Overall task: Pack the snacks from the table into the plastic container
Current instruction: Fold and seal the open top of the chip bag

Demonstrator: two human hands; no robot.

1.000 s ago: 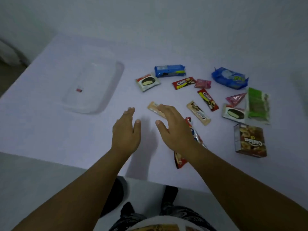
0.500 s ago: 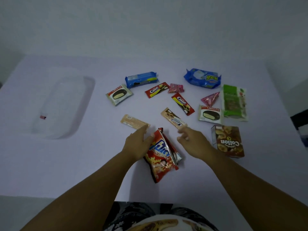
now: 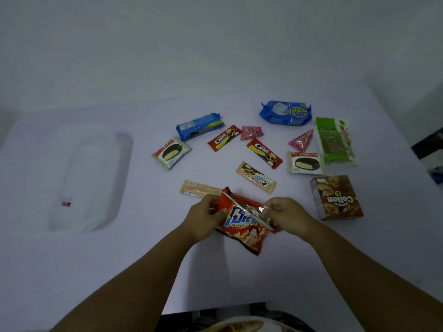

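A red potato snack bag sits near the table's front, gripped on both sides. My left hand pinches its left edge and my right hand pinches its right edge. The clear plastic container lies at the left, with only a small red label inside. Several snacks lie beyond the bag: a beige wafer bar, a Cream-O bar, two Choco Pies, a brown Collon box, a green packet and a blue biscuit pack.
Two red Cream-O bars, a blue cookie pack and two pink wrapped sweets lie mid-table. The white table ends at the front edge near my body. A dark object stands at the right edge.
Both hands moved onto the red snack bag and closed on its edges, lifting and turning it. The view has shifted so the container sits further left.
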